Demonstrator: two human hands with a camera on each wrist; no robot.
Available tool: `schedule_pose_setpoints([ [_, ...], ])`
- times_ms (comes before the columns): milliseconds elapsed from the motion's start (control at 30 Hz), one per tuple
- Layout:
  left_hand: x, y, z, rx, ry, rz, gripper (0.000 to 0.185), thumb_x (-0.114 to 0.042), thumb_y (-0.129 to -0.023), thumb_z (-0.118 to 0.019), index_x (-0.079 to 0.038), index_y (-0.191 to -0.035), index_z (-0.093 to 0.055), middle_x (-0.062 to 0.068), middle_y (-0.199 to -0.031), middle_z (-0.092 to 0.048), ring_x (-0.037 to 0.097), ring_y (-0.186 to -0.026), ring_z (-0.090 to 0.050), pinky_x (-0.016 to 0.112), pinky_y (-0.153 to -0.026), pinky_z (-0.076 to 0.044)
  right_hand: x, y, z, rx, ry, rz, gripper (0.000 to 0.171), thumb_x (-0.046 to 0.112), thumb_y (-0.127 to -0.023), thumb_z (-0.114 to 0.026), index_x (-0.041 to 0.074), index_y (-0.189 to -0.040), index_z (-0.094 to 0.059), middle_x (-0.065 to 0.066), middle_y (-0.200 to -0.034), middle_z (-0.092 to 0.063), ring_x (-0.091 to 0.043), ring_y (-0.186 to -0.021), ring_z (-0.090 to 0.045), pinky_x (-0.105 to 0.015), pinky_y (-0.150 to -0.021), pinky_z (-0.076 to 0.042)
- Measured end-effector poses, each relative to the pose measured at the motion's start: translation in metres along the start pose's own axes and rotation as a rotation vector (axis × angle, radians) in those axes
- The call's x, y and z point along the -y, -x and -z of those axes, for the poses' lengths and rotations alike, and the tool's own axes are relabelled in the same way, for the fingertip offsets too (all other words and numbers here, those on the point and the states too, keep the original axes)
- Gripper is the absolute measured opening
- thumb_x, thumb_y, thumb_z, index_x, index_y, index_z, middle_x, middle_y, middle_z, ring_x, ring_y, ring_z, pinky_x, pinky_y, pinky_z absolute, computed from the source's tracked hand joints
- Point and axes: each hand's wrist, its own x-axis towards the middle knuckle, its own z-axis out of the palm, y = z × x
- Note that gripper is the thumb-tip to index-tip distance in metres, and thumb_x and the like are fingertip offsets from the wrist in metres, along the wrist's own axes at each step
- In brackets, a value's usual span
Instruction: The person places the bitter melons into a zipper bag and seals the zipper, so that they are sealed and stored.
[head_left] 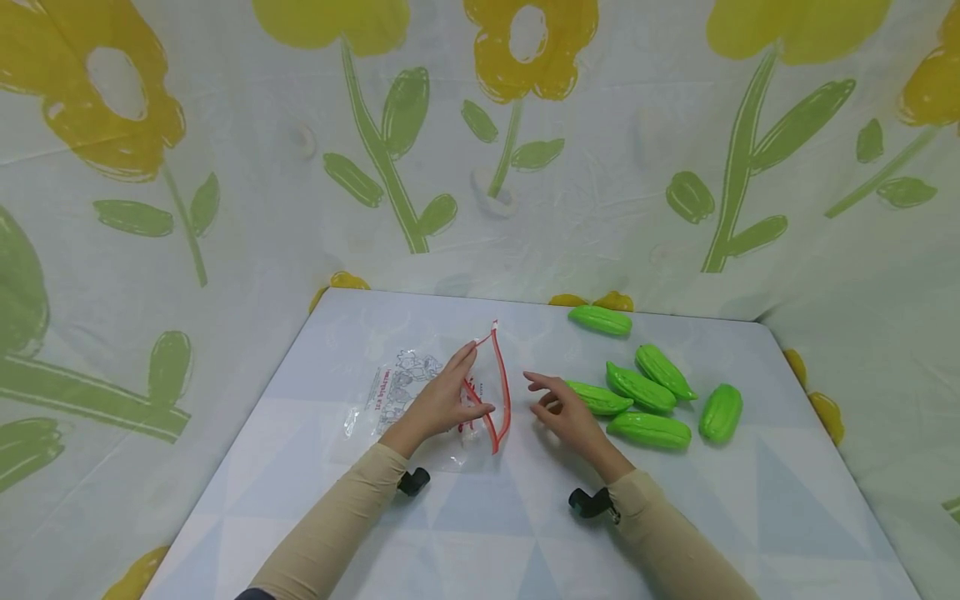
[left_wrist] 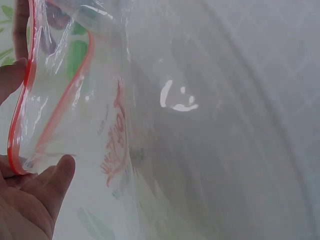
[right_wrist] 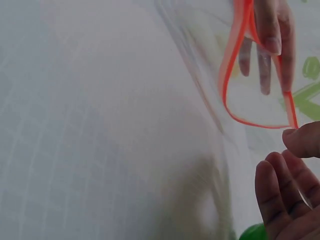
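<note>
Your left hand (head_left: 442,398) pinched the red zip rim of the clear bag (head_left: 420,396), holding its mouth propped open toward the right, the bag's body lying flat on the table (head_left: 480,517) behind it. Your right hand (head_left: 566,410) hovered just beside that mouth, fingers relaxed, holding nothing. Nearest to it, touching or nearly so on its right, lay the green toy gourds (head_left: 641,400), long axes mostly crosswise.

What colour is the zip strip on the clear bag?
Red, on the bag's zip strip; clearest in the head view.
</note>
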Motion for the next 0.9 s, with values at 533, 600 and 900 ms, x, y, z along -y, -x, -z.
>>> schedule_pose_setpoints([
  [533, 0.002, 0.002, -0.001, 0.007, -0.017, -0.001, 0.102, -0.05, -0.073, -0.073, -0.014, -0.15, -0.016, -0.008, -0.156, -0.008, 0.017, -0.137, -0.027, 0.04, -0.104, -0.036, -0.015, 0.016, 0.036, -0.133, 0.027, 0.116, 0.053, 0.005, -0.085, -0.065, 0.027, -0.132, -0.052, -0.008, -0.111, -0.061, -0.014, -0.088, -0.058, -0.026, -0.074, -0.051],
  [600, 0.002, 0.002, -0.001, 0.009, -0.021, -0.001, 0.102, -0.051, -0.073, -0.073, -0.015, -0.15, -0.015, -0.008, -0.156, -0.008, 0.017, -0.137, -0.028, 0.04, -0.104, -0.036, -0.018, 0.019, 0.04, -0.13, 0.014, 0.116, 0.052, 0.006, -0.086, -0.065, 0.026, -0.132, -0.052, -0.007, -0.112, -0.061, -0.016, -0.088, -0.058, -0.026, -0.074, -0.05],
  [900, 0.002, 0.003, -0.001, -0.001, -0.022, -0.012, 0.102, -0.05, -0.073, -0.073, -0.015, -0.15, -0.016, -0.007, -0.156, -0.009, 0.017, -0.137, -0.026, 0.039, -0.105, -0.036, -0.02, 0.029, 0.06, -0.161, 0.108, 0.131, 0.05, 0.011, -0.086, -0.066, 0.028, -0.131, -0.052, -0.001, -0.109, -0.063, -0.014, -0.089, -0.06, -0.028, -0.074, -0.052],
])
